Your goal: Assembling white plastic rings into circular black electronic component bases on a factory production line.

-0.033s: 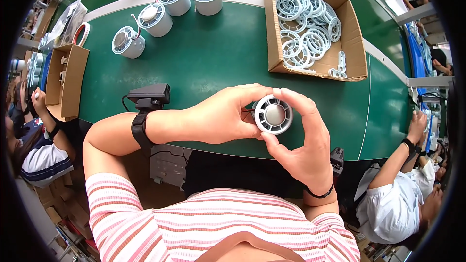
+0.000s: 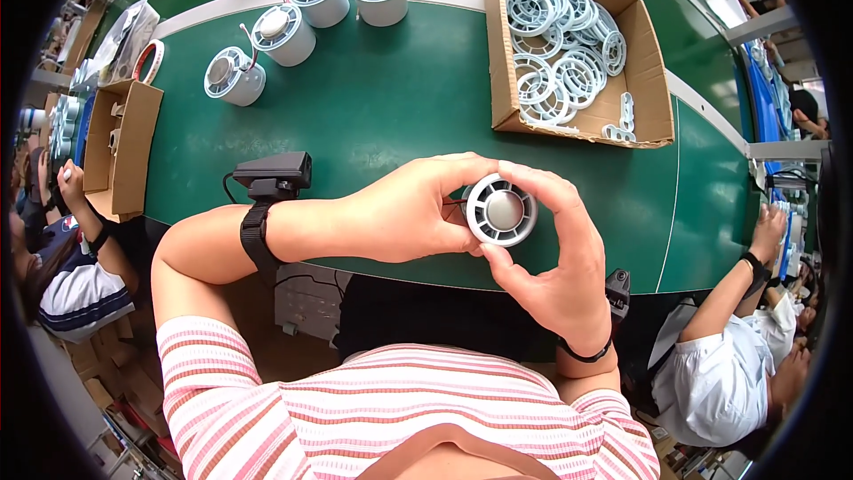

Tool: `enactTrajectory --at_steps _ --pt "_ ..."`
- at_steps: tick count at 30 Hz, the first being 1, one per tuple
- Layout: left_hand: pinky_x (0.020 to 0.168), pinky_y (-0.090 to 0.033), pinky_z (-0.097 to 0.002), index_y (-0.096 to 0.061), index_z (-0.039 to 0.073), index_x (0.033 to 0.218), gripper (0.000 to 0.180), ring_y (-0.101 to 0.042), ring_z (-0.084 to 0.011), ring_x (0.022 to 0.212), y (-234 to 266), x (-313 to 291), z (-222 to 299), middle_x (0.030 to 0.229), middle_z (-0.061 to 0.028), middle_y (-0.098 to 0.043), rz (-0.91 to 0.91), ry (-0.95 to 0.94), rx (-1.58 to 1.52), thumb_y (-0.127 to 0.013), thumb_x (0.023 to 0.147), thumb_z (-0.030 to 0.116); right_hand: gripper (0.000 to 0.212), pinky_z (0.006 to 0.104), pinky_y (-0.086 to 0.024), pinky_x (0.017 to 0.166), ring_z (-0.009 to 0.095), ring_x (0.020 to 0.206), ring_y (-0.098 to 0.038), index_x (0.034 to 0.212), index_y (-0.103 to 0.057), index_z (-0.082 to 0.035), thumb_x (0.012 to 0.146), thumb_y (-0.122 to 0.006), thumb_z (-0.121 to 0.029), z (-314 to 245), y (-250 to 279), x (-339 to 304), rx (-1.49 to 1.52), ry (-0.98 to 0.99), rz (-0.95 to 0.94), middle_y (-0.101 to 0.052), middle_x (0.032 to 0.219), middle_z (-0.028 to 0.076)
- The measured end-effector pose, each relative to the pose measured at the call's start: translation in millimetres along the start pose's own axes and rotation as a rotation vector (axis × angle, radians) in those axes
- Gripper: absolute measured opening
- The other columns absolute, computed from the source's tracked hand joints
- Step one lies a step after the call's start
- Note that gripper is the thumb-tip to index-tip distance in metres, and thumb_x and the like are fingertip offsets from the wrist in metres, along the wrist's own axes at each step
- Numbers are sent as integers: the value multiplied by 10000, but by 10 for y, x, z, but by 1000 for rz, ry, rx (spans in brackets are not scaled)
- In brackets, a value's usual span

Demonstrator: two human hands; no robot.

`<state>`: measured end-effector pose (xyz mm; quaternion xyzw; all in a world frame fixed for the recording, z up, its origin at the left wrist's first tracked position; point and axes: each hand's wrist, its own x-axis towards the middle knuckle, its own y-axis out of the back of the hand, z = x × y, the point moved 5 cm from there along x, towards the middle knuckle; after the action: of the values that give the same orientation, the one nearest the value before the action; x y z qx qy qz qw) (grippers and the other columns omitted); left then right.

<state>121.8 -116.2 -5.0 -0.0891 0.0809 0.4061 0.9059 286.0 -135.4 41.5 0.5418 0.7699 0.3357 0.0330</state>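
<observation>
Both my hands hold a small round white fan unit (image 2: 502,210) with a grey hub over the near edge of the green table (image 2: 391,98). My left hand (image 2: 400,213) grips it from the left, with a black device strapped on that wrist. My right hand (image 2: 551,276) cups it from the right and below, thumb on the lower rim. A thin red wire shows at the unit's left side.
A cardboard box (image 2: 653,80) with several white round grilles stands at the back right. Several similar white units (image 2: 283,34) line the back left. A smaller cardboard box (image 2: 120,147) sits at the left edge. Other people sit at left (image 2: 62,267) and right (image 2: 737,364).
</observation>
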Motion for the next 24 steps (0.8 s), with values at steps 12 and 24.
enactTrajectory --at_steps 12,24 --pt "966 -597 -302 -417 61 1561 688 -654 -165 1165 136 58 38 1347 -90 -599 -222 303 -525 -739 955 107 551 553 -362 1145 295 1189 -669 1221 -571 -86 738 -836 -55 26 19 -9 -75 -9 -72 -702 1274 107" --pt "866 -625 -294 -596 6 1378 399 -702 -152 1073 231 74 134 1248 -83 -673 -90 112 -210 -686 1011 132 674 538 -367 1141 279 1204 -631 1344 -609 -85 713 -845 -69 -4 34 -139 -232 80 14 -668 1291 96"
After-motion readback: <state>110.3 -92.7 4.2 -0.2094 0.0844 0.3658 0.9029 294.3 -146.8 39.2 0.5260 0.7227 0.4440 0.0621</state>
